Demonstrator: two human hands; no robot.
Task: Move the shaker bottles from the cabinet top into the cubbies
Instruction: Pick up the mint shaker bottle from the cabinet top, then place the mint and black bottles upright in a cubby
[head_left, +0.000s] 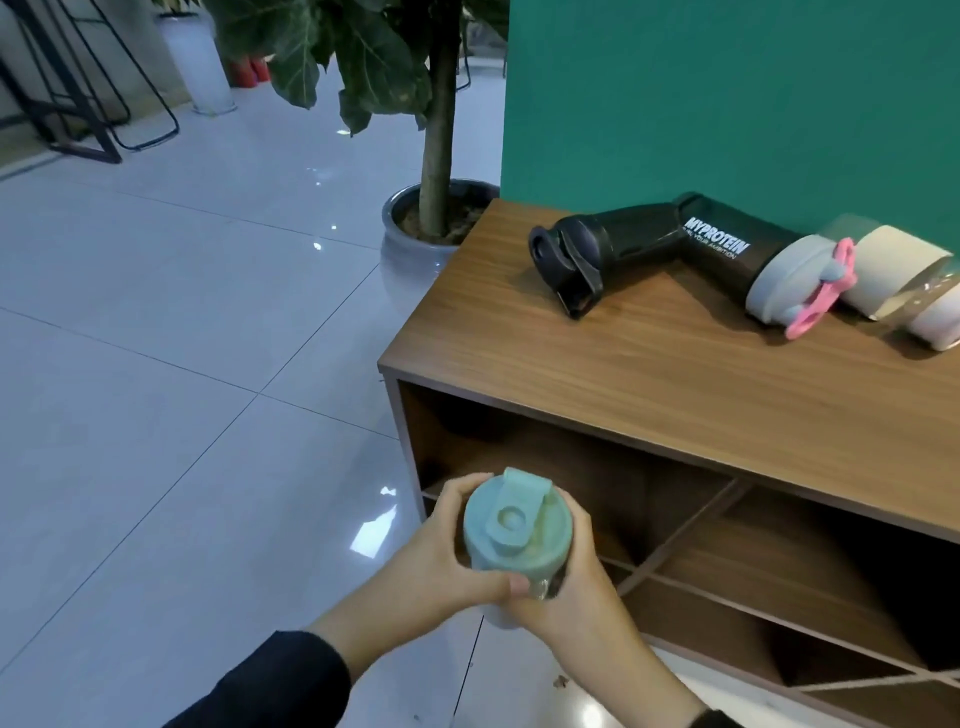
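A shaker bottle with a pale green lid (514, 530) is upright between both my hands, in front of the cabinet's leftmost cubby (545, 467). My left hand (441, 551) wraps its left side and my right hand (576, 582) wraps its right side. On the wooden cabinet top (649, 384) lie several more bottles on their sides: a black one (613, 244), a black one printed MYPROTEIN (722, 247), a grey-lidded one with a pink loop (800, 280), and a cream one (898, 270) at the right edge of view.
The cabinet stands against a teal wall (727, 93). Its cubbies are split by thin slanted dividers (691, 525). A potted tree (436, 208) stands at the cabinet's far left corner. Glossy pale floor tiles (182, 364) spread to the left, with black metal frames (78, 104) far back.
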